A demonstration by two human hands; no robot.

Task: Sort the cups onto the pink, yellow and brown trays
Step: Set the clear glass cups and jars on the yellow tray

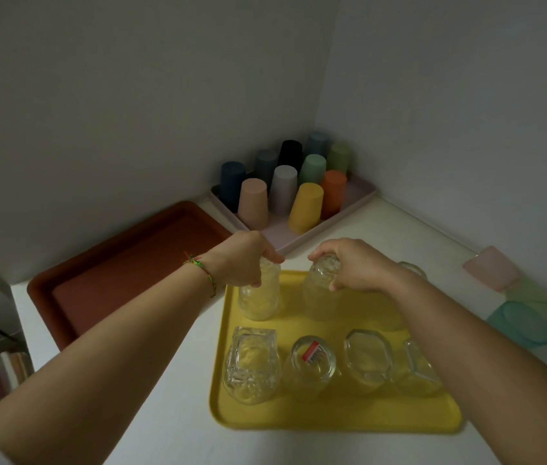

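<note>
The left hand (242,260) has its grip clamped from above on the base of an upturned clear glass cup (260,298) standing at the far left corner of the yellow tray (332,421). Just beside it, the right hand (356,266) has its grip wrapped round a second glass cup (319,293), held tilted over the tray's far edge. A woven bracelet (202,269) circles the left wrist. Four more glasses (252,364) stand in a row along the tray's near half; one carries a red and white sticker (312,352), its print too small to read. Left of this tray lies the brown tray (124,270). In the worktop's far corner the pink tray (356,196) holds ten upturned plastic cups (305,208) in mixed colours. Pastel plastic pieces (520,325) sit by the worktop's right edge.
</note>
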